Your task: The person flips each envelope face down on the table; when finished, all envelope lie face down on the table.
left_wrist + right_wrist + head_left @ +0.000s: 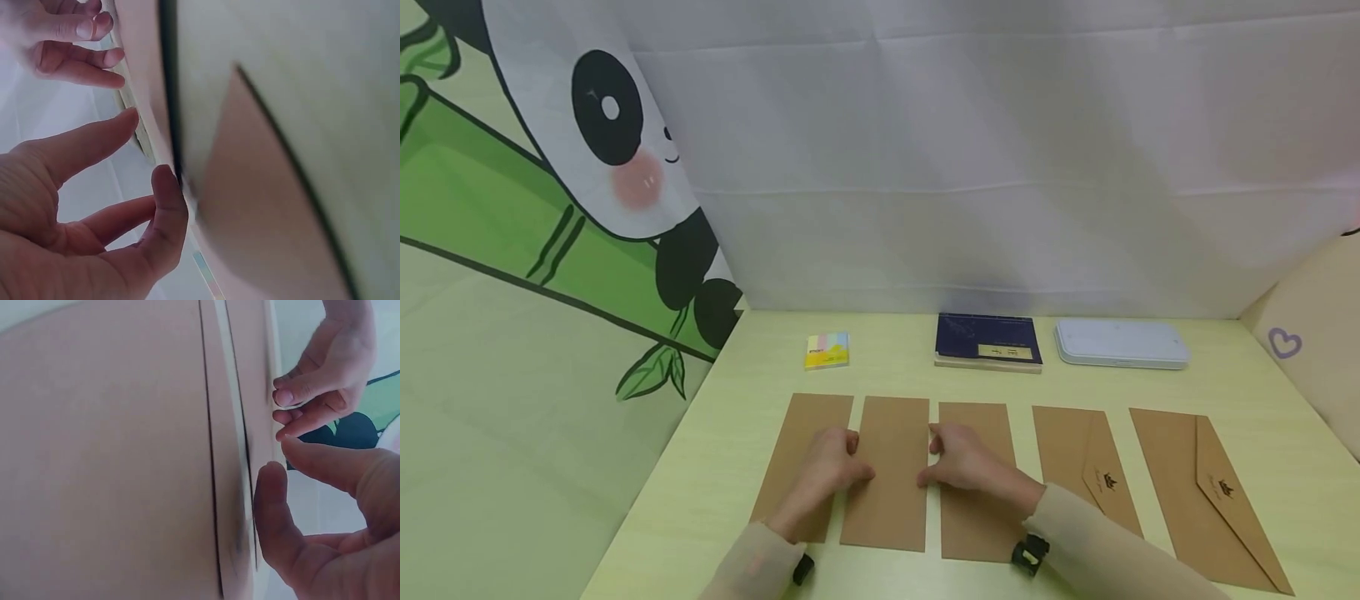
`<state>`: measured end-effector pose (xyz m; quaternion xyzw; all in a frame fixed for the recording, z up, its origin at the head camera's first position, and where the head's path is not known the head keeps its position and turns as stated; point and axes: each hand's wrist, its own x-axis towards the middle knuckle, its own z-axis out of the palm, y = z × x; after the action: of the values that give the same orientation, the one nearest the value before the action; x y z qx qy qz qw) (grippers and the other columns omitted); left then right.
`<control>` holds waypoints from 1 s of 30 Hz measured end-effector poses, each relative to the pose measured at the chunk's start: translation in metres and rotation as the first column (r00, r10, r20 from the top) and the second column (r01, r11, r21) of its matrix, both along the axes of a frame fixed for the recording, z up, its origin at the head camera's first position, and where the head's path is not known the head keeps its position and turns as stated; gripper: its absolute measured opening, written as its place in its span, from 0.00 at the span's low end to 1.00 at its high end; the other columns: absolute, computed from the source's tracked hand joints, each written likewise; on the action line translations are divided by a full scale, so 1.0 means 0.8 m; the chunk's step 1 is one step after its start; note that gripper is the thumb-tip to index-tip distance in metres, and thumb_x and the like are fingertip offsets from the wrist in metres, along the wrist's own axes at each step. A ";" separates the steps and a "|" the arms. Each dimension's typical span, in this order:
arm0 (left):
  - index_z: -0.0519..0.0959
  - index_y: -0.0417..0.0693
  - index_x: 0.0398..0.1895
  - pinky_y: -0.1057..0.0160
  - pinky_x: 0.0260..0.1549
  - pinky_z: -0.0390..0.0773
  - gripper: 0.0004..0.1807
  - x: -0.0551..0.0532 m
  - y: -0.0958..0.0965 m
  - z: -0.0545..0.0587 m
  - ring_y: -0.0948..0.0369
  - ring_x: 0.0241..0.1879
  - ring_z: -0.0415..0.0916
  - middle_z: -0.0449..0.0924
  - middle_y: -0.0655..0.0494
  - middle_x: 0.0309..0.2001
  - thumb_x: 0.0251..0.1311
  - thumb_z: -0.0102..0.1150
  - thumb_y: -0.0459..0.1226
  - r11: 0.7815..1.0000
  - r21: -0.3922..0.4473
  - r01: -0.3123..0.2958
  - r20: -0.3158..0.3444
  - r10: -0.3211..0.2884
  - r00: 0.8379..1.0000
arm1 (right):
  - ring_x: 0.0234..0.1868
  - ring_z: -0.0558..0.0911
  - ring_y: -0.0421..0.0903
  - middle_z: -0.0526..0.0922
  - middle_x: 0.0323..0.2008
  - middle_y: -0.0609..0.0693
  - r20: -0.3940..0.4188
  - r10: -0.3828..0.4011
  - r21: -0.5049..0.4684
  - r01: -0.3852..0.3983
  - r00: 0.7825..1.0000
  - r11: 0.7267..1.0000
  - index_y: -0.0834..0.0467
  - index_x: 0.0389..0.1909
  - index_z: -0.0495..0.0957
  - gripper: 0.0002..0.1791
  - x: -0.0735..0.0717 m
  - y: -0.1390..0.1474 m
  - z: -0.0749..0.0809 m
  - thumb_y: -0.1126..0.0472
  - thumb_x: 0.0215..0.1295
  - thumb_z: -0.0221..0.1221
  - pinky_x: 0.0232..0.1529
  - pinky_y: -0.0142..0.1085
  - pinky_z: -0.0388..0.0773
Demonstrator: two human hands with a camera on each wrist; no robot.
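Observation:
Five brown paper envelopes lie in a row on the table. Both hands are at the second from the left, a plain-faced envelope (pixel 891 508). My left hand (pixel 827 462) is over its left edge, thumb tip on the paper, fingers bent and spread from the thumb. At the opposite edge is my right hand (pixel 966 458), its thumb and forefinger apart along the border. Under the hands lie the leftmost envelope (pixel 820 410) and the middle envelope (pixel 977 533), partly covered. In the left wrist view the left hand (pixel 125 231) has a gap between thumb and fingers.
On the right lie two envelopes with flaps and crown prints, a nearer one (pixel 1060 442) and the rightmost one (pixel 1180 483). Along the back of the table (pixel 880 342) are sticky notes (pixel 827 351), a dark blue book (pixel 985 335) and a pale flat case (pixel 1122 342). A white curtain hangs behind.

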<state>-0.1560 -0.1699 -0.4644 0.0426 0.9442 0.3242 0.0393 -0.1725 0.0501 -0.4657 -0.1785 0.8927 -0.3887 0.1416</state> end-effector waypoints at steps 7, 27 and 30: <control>0.60 0.46 0.14 0.64 0.15 0.50 0.24 0.009 0.024 0.001 0.65 0.16 0.51 0.50 0.62 0.14 0.39 0.72 0.33 0.988 0.129 0.083 0.023 -0.086 0.996 | 0.20 0.70 0.41 0.69 0.22 0.48 -0.047 -0.031 -0.027 0.029 0.998 0.999 0.63 0.29 0.71 0.20 -0.003 0.031 0.003 0.63 0.42 0.74 0.20 0.34 0.65; 0.71 0.41 0.21 0.68 0.17 0.65 0.23 0.010 0.093 -0.006 0.67 0.15 0.66 0.71 0.59 0.14 0.29 0.81 0.31 0.945 0.143 0.293 0.076 -0.306 0.949 | 0.37 0.73 0.50 0.74 0.40 0.56 -0.062 -0.079 0.220 0.091 0.995 0.971 0.70 0.61 0.67 0.51 0.014 0.108 0.009 0.65 0.29 0.79 0.37 0.42 0.74; 0.68 0.43 0.18 0.68 0.17 0.65 0.24 0.009 0.096 -0.006 0.66 0.15 0.66 0.69 0.59 0.14 0.28 0.81 0.29 0.950 0.117 0.289 0.083 -0.299 0.951 | 0.40 0.76 0.52 0.75 0.43 0.58 -0.068 -0.066 0.243 0.081 0.996 0.967 0.70 0.62 0.67 0.53 0.017 0.116 0.011 0.66 0.27 0.80 0.39 0.44 0.75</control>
<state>-0.1489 -0.0932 -0.4693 0.1687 0.9061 0.3649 0.1318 -0.1585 0.1431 -0.4571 -0.1380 0.9438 -0.2747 0.1215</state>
